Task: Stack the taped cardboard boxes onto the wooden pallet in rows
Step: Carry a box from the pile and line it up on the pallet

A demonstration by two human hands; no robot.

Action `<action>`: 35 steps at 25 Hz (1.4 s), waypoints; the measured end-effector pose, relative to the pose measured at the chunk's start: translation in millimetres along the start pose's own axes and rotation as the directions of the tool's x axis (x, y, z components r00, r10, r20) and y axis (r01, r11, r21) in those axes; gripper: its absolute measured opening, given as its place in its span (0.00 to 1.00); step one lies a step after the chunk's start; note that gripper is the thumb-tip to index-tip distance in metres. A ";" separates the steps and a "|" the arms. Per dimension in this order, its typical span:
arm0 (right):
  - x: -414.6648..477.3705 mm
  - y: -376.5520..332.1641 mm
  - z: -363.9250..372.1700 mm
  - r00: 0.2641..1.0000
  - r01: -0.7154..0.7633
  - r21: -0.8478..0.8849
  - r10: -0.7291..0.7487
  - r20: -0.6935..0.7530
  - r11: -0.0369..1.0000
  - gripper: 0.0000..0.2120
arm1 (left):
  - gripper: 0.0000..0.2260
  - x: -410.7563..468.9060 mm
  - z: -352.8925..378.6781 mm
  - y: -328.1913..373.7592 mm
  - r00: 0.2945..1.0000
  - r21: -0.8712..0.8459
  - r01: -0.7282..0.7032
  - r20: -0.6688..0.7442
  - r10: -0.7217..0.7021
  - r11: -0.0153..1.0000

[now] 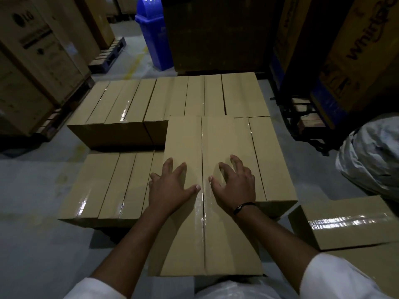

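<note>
A person's left hand (170,188) and right hand (234,186) rest open, fingers spread, flat on a taped cardboard box (216,143) atop stacked boxes (121,104).

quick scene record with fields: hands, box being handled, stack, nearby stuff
left hand: flat on top box, fingers spread
right hand: on top box, fingers curled, dark wristband
top box: taped seam between the hands, resting on lower boxes
stacked boxes: taped, side by side in rows
loose box: on floor, right
blue bin: behind stack
</note>
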State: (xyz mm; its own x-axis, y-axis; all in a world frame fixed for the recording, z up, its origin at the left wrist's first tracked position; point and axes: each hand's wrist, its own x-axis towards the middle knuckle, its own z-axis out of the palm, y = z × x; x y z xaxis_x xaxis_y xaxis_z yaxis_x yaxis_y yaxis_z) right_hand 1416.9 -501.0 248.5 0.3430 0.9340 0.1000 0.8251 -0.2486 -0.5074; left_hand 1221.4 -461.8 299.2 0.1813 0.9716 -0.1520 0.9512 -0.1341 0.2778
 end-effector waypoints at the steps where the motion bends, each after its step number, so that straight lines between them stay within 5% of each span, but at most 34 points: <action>1: 11.2 4.8 0.8 1.000 -0.003 0.009 0.003 0.005 1.000 0.27 | 0.42 9.5 -0.2 5.9 1.000 0.002 0.011 0.005 -0.011 1.000; 19: 110.9 51.5 25.5 0.996 0.019 0.170 -0.034 0.085 0.985 0.27 | 0.44 110.6 11.5 50.2 0.995 0.060 0.080 0.050 -0.083 0.995; 35: 214.2 47.0 102.1 0.942 -0.092 0.054 0.070 0.329 0.994 0.31 | 0.48 239.5 71.9 -28.4 0.930 0.073 -0.102 0.361 0.069 0.992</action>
State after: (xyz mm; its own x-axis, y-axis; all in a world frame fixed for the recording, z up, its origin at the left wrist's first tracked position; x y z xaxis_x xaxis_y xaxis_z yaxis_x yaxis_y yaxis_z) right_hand 1483.3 -286.3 158.7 0.2329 0.9467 -0.2223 0.7644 -0.3196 -0.5599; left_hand 1255.7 -239.4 186.7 0.3245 0.8241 -0.4643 0.9434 -0.2463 0.2222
